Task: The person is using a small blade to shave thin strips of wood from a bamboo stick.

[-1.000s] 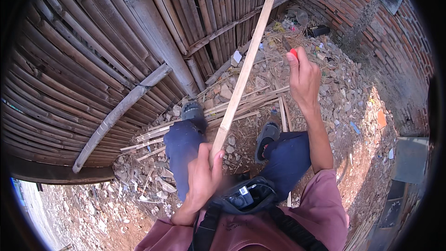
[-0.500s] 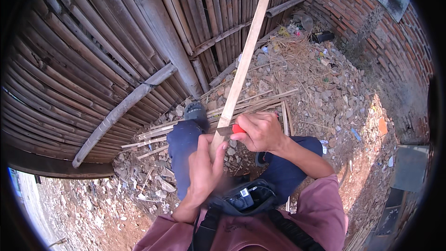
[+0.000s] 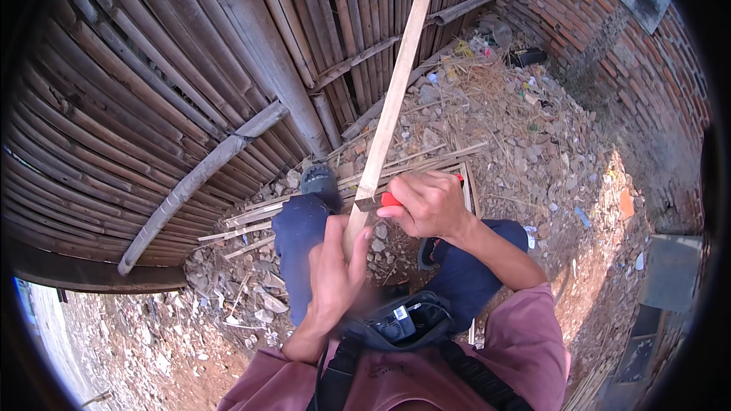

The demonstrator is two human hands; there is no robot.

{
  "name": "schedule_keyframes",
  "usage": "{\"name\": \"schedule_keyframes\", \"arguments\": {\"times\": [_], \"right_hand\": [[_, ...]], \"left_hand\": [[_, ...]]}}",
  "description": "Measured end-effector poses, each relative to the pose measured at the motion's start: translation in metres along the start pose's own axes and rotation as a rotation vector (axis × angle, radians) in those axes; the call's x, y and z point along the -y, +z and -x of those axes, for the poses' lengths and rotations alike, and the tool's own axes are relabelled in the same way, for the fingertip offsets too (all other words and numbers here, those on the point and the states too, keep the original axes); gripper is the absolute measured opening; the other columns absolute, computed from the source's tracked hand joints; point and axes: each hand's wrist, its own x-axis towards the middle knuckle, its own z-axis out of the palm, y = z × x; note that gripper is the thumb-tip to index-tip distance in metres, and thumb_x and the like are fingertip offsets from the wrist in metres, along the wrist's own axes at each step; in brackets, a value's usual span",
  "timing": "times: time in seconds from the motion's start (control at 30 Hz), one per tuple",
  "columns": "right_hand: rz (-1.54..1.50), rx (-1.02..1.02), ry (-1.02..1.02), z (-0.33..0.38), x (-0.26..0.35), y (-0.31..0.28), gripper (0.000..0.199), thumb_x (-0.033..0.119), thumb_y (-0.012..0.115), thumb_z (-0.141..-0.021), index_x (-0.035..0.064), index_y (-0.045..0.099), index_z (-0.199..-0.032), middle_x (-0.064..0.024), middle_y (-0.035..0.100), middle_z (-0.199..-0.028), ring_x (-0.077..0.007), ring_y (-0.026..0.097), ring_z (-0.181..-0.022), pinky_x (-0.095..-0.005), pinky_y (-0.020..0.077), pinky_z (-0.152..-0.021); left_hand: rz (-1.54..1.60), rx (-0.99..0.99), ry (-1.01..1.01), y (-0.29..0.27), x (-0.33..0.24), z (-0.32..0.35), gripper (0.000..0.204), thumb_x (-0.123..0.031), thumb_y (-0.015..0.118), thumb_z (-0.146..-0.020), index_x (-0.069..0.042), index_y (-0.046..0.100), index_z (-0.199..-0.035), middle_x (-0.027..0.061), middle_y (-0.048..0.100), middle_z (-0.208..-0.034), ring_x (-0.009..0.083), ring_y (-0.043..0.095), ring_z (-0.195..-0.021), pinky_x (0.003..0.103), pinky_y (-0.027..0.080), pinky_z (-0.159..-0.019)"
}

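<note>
My left hand (image 3: 333,278) is closed round the lower end of a long pale bamboo strip (image 3: 392,99), which slants up and away from me between my knees. My right hand (image 3: 434,202) grips a red-handled knife (image 3: 391,199) just beyond the left thumb. The short blade of the knife lies across the strip, touching its face, with part of the handle hidden in my fist. Several more thin strips (image 3: 255,215) lie on the ground past my hands, near my left shoe (image 3: 320,180).
A bamboo pole wall (image 3: 175,68) rises on the left and ahead. Broken stones and litter (image 3: 525,160) cover the ground. A brick wall (image 3: 632,68) stands on the right. An open black waist bag (image 3: 411,323) holding a small device sits at my lap.
The far end of the bamboo strip has swung slightly left. The knife and my right hand have shifted slightly; the blade stays against the strip.
</note>
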Motion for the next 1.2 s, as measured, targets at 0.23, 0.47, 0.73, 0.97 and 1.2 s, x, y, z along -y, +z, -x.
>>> {"name": "schedule_keyframes", "arguments": {"times": [0.23, 0.47, 0.73, 0.97, 1.2], "right_hand": [[0.084, -0.182, 0.382, -0.018, -0.065, -0.050, 0.042, 0.043, 0.056, -0.109, 0.0047, 0.057, -0.092, -0.0122, 0.063, -0.067, -0.0376, 0.066, -0.059, -0.0426, 0.0487, -0.052], [-0.085, -0.011, -0.028, 0.002, -0.009, -0.009, 0.044, 0.048, 0.063, -0.103, 0.0074, 0.058, -0.087, -0.0085, 0.062, -0.068, -0.0303, 0.067, -0.059, -0.0405, 0.0510, -0.054], [-0.104, 0.054, -0.090, 0.007, 0.006, 0.002, 0.050, 0.052, 0.065, -0.101, 0.0066, 0.057, -0.084, -0.0084, 0.060, -0.067, -0.0302, 0.065, -0.056, -0.0395, 0.0494, -0.052], [-0.035, 0.037, -0.043, 0.008, 0.006, 0.008, 0.048, 0.052, 0.066, -0.100, 0.0083, 0.057, -0.083, -0.0073, 0.061, -0.067, -0.0284, 0.065, -0.055, -0.0382, 0.0488, -0.051], [0.071, 0.049, -0.054, 0.002, -0.002, 0.003, 0.044, 0.050, 0.065, -0.101, 0.0083, 0.058, -0.088, -0.0057, 0.062, -0.069, -0.0258, 0.069, -0.059, -0.0370, 0.0530, -0.055]], "left_hand": [[-0.013, 0.149, -0.032, -0.007, 0.011, 0.020, 0.019, -0.021, 0.064, -0.107, -0.004, 0.058, -0.113, 0.0170, 0.067, -0.068, 0.0390, 0.070, -0.062, 0.044, 0.050, -0.054], [0.105, 0.198, -0.090, -0.014, 0.008, 0.004, 0.021, -0.021, 0.052, -0.112, -0.001, 0.058, -0.111, 0.0158, 0.065, -0.074, 0.0324, 0.066, -0.065, 0.043, 0.048, -0.062], [0.108, 0.185, -0.076, -0.009, 0.003, 0.004, 0.019, -0.020, 0.053, -0.112, -0.001, 0.058, -0.112, 0.0166, 0.065, -0.072, 0.0355, 0.068, -0.064, 0.043, 0.048, -0.061], [0.016, 0.144, -0.060, -0.006, 0.003, 0.002, 0.019, -0.021, 0.053, -0.112, -0.002, 0.056, -0.114, 0.0210, 0.067, -0.074, 0.0425, 0.071, -0.069, 0.049, 0.050, -0.061], [-0.014, 0.164, -0.099, -0.006, 0.002, 0.001, 0.020, -0.022, 0.052, -0.112, -0.003, 0.056, -0.115, 0.0213, 0.065, -0.070, 0.0451, 0.070, -0.067, 0.050, 0.049, -0.058]]}}
